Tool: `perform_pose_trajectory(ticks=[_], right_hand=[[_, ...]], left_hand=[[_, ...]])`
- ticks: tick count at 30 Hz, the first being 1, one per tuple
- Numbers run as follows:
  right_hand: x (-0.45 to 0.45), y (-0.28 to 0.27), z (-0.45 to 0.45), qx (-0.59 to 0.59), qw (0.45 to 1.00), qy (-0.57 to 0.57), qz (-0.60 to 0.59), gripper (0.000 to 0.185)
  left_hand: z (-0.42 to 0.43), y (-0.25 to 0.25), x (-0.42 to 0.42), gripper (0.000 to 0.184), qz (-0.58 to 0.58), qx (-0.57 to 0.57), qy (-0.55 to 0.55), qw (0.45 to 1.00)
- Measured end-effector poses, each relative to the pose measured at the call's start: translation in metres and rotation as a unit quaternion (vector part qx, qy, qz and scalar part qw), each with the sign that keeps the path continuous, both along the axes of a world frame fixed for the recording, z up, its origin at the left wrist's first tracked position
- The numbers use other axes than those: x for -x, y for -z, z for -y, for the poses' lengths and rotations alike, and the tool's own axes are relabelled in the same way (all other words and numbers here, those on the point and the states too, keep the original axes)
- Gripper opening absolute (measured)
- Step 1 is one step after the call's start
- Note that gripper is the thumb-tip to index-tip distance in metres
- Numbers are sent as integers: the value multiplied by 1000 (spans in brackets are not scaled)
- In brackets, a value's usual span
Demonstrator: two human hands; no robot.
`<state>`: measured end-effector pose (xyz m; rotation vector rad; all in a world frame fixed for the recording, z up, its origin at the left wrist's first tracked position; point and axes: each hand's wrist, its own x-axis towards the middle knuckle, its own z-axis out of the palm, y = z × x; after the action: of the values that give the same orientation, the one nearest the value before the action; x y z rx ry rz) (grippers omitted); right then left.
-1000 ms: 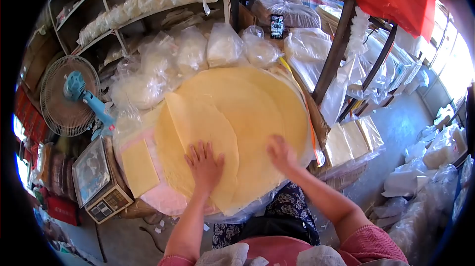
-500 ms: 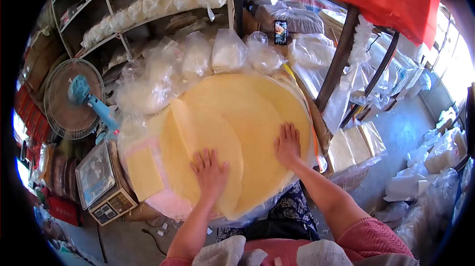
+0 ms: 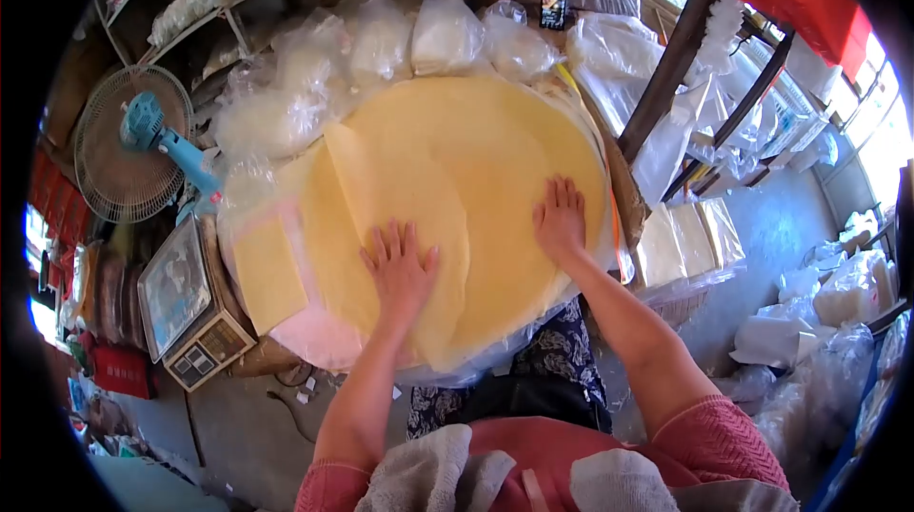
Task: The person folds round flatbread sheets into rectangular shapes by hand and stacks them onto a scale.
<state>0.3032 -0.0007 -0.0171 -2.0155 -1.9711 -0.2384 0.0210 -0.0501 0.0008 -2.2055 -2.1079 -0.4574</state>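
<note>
A pile of large, round, thin yellow sheets (image 3: 505, 140) lies in front of me. On its left part a lighter sheet (image 3: 440, 198) overlaps the others, with a folded edge (image 3: 350, 174) along its left side. My left hand (image 3: 402, 272) rests flat on this lighter sheet, fingers spread. Flat against the right part of the pile is my right hand (image 3: 562, 226), its fingers stretched out and nothing held. Left of the pile, a rectangular yellow stack (image 3: 269, 269) sits beside pink material (image 3: 319, 336).
Clear bags (image 3: 447, 34) line the far edge. A blue fan (image 3: 143, 121) and a weighing scale (image 3: 195, 312) stand left. A phone (image 3: 553, 5) is propped at the back. Dark posts (image 3: 671, 64) rise on the right, near wrapped packs (image 3: 690, 240).
The view has tilted downward, so the whole scene sits higher in the picture. Both hands stay flat at about the same places on the sheets.
</note>
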Motion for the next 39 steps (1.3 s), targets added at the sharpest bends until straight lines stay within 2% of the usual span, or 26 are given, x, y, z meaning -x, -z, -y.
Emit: perform_pose_trajectory(ticks=[30, 33, 36, 39], right_hand=[[-1, 0, 5, -44, 999, -18, -13, 56], [-4, -6, 4, -65, 997, -32, -39, 55], [-22, -16, -13, 3, 990, -26, -139, 52], [-24, -46, -22, 35, 982, 79, -167, 51]], left_hand=[[9, -8, -4, 61, 27, -20, 12, 999], [8, -5, -2, 61, 21, -30, 17, 999], [6, -3, -1, 61, 24, -33, 14, 999], [7, -6, -1, 61, 29, -25, 19, 999]])
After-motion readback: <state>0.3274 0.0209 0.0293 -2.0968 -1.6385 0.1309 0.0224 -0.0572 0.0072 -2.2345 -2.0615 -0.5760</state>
